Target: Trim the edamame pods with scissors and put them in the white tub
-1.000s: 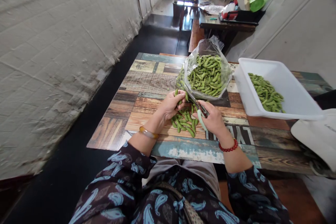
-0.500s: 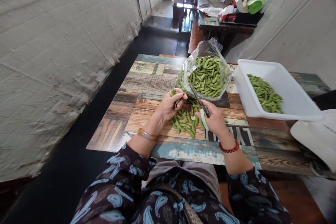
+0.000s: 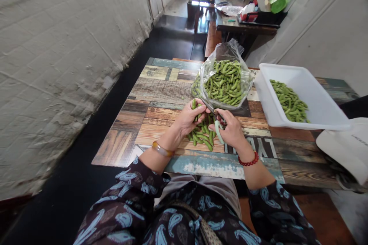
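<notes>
My left hand (image 3: 188, 118) is closed round a green bean pod (image 3: 194, 105) that sticks up from its fingers. My right hand (image 3: 230, 130) grips scissors (image 3: 214, 114) with pale green handles; the blades point up and left toward that pod. Under both hands lies a small heap of loose pods (image 3: 202, 134) on the patterned wooden table (image 3: 161, 95). Just behind the hands sits a clear plastic bag (image 3: 225, 78) full of pods.
A white plastic tub (image 3: 299, 101) with some pods in it stands at the right. A white cloth item (image 3: 345, 149) lies at the table's right edge. A white brick wall runs along the left. A cluttered dark table (image 3: 244, 19) stands farther back.
The scissors' blades have swung left toward the pod in my left hand. Both hands stay over the heap, shifting slightly.
</notes>
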The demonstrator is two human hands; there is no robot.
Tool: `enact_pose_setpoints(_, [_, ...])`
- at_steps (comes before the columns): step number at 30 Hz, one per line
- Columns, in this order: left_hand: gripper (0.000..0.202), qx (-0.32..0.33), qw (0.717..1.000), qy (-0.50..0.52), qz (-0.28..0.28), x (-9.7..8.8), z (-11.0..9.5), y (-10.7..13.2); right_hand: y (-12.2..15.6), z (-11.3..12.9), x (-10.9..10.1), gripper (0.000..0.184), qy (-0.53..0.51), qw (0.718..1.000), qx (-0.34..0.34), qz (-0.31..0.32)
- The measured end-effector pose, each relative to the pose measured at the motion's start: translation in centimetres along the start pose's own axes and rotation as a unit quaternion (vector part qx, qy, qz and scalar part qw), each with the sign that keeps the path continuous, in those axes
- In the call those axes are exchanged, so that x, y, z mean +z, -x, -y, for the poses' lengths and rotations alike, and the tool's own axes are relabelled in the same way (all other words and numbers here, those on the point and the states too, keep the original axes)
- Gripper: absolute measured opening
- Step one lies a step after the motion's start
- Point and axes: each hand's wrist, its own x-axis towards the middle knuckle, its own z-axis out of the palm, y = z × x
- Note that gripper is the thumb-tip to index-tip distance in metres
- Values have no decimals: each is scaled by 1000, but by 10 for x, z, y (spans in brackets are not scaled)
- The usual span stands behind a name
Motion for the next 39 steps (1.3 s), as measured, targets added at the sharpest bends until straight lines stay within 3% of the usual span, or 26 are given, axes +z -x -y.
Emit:
enact_pose_setpoints(23, [36, -1, 1000, -25, -19, 1, -5, 0, 4, -7, 3, 46, -3, 1000, -5, 1])
enact_pose_setpoints(31, [32, -9, 996, 15, -83, -12, -26, -1, -1, -4, -3, 48, -105, 989, 78, -69])
enact_pose_setpoints(35, [30, -34, 998, -5, -61, 11, -28, -12, -7, -1, -14, 48, -232, 950, 161, -137])
enact_pose_setpoints(39, [27, -50, 997, -60, 15, 66, -20, -40, -5, 1, -44, 41, -309, 896, 185, -260])
